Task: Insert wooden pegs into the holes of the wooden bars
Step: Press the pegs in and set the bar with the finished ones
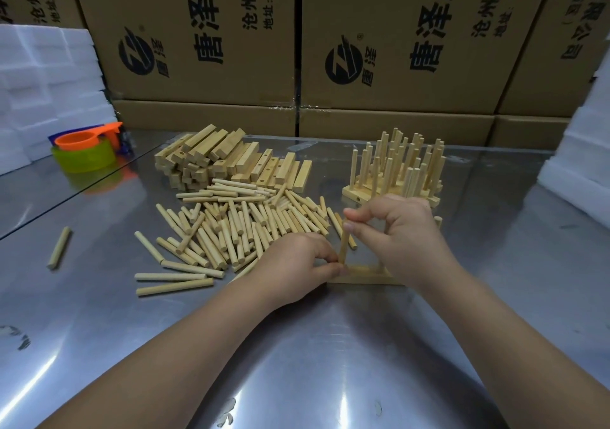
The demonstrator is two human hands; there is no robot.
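The peg (344, 244) stands upright at the left end of a bar (368, 273) that lies flat on the steel table (330, 346), just in front of the person. The right hand (399, 230) pinches its top between thumb and fingertips. The left hand (297, 260) pinches its foot right at the bar, so both hands are clamped on the one peg. The peg is probably light, stiff and smooth, a plain dowel that could tilt or bind in a snug hole, so gripping high to push and low to steer looks sound. The small bar may slide on the slick metal unless pressed down. At far left an orange scoop (82, 138) sits in a green tub (84, 161); anything inside them cannot be seen. The boxes (204, 49) behind show no opening.
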